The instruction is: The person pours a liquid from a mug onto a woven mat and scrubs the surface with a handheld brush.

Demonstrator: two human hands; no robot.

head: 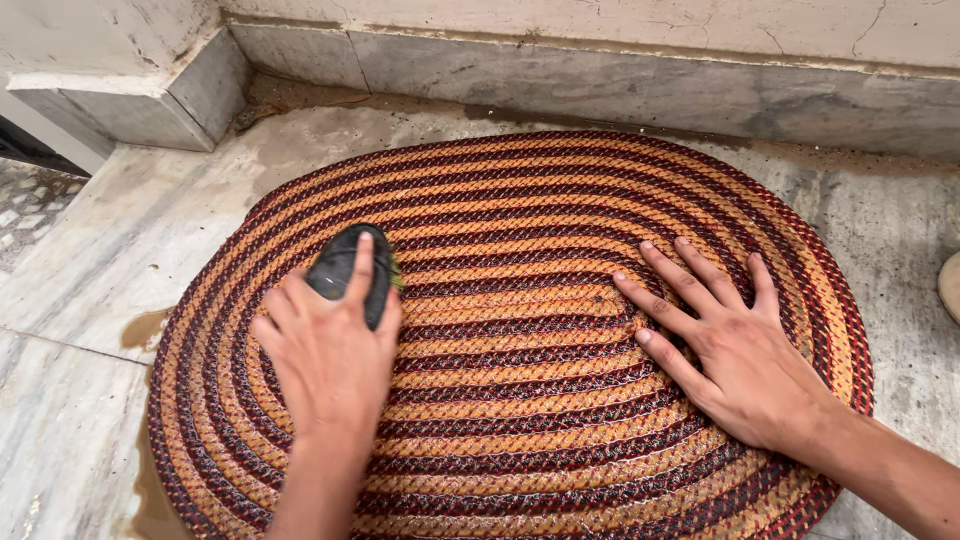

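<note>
The left hand [325, 350] grips a dark scrub brush [352, 272] pressed on the oval braided mat [520, 400]. The right hand [735, 345] lies flat, fingers spread, on it. The mat's far edge nears the stone step [600, 85]; bare floor [70, 430] flanks it.

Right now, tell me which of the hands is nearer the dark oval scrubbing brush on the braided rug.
Left. The left hand grips the dark oval scrubbing brush on the braided oval rug; the right hand lies flat on the rug, well apart.
</note>
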